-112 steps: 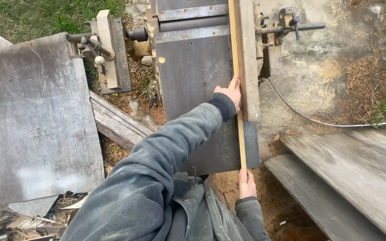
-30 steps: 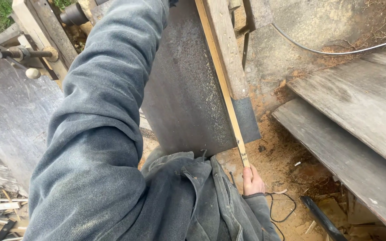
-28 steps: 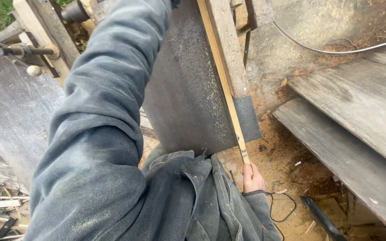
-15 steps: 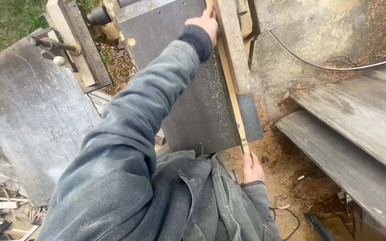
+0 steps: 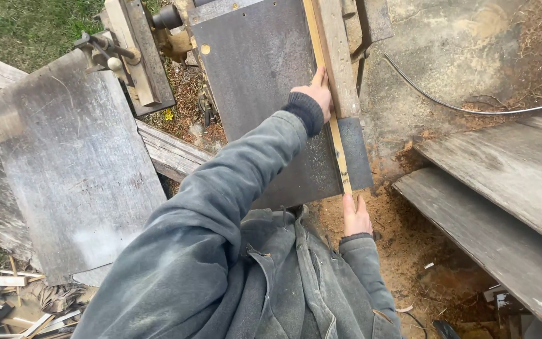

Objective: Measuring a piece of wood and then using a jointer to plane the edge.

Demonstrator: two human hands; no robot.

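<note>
A thin wooden strip (image 5: pixel 332 119) lies lengthwise on the dark saw worktop (image 5: pixel 265 88), running from twelve o'clock down to about six, its right edge tight against a wider wooden fence (image 5: pixel 337 56). The near end of the strip pokes just past the worktop's front edge.

The left hand (image 5: pixel 318 94) reaches out on a long grey sleeve (image 5: pixel 221 207) and presses on the strip about midway, fingers together and laid flat along it, thumb tucked to the side. The right hand (image 5: pixel 354 216) sits at the strip's near end, at six o'clock from the left one, fingers closed and pointing up at the end of the wood; whether it pinches the strip or only pushes at its tip, I cannot tell.

Below the worktop, around the right hand, the ground is covered in orange sawdust (image 5: pixel 409 245). At three o'clock two weathered planks (image 5: pixel 503 188) lie side by side on a slant. A black cable (image 5: pixel 446 107) curves across the concrete at two o'clock. At nine o'clock a big grey board (image 5: pixel 76 169) lies flat, with a clamp-like metal fitting (image 5: pixel 111 56) beyond it at eleven o'clock and grass (image 5: pixel 20 31) past that. Wood offcuts (image 5: pixel 7 307) pile up at seven o'clock.
</note>
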